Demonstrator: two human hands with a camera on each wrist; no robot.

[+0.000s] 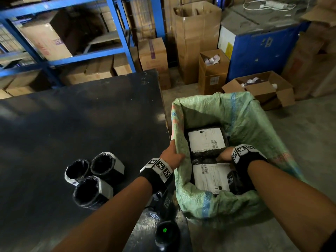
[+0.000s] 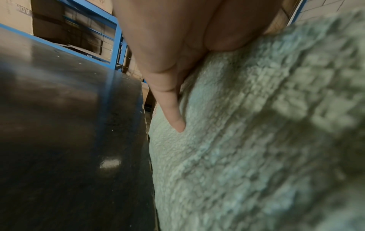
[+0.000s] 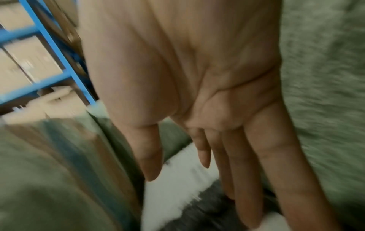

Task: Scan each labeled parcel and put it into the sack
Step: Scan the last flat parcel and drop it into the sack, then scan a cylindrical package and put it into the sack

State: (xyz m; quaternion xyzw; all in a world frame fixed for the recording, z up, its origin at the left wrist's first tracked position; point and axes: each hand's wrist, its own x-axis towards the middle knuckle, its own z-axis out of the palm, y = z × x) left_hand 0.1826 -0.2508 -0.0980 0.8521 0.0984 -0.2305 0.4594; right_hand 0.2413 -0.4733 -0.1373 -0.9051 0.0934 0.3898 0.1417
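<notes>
**Mia:** Where are the parcels now?

**Tom:** Two flat black parcels with white labels lie inside the green sack [image 1: 241,115]. The far parcel [image 1: 207,140] is deeper in, and the near parcel [image 1: 211,177] lies closer to the person. They sit side by side, and I think they touch.

**Mia:** What is the right hand doing?

**Tom:** The right hand [image 1: 224,154] is down in the sack, right over the spot where the two parcels meet. In the right wrist view its fingers [image 3: 254,156] are straight and close together, pointing down at a parcel. It is not holding anything. I cannot tell if the fingertips touch the parcel.

**Mia:** And the left hand?

**Tom:** The left hand [image 1: 172,155] pinches the rim of the sack, thumb inside, fingers outside, on the side next to the black table [image 1: 81,124]. It holds the sack's mouth open.

**Mia:** So which step is this?

**Tom:** I think it is the putting-in step, right at its end.

**Mia:** What comes next?

**Tom:** Three black rolls with white labels [image 1: 94,180] stand on the table, near the left arm. They look like the parcels left to do. A scanner with a green light [image 1: 166,231] lies at the table's near edge. I think the right hand must come out, take a roll, and turn its label to the scanner.
</notes>
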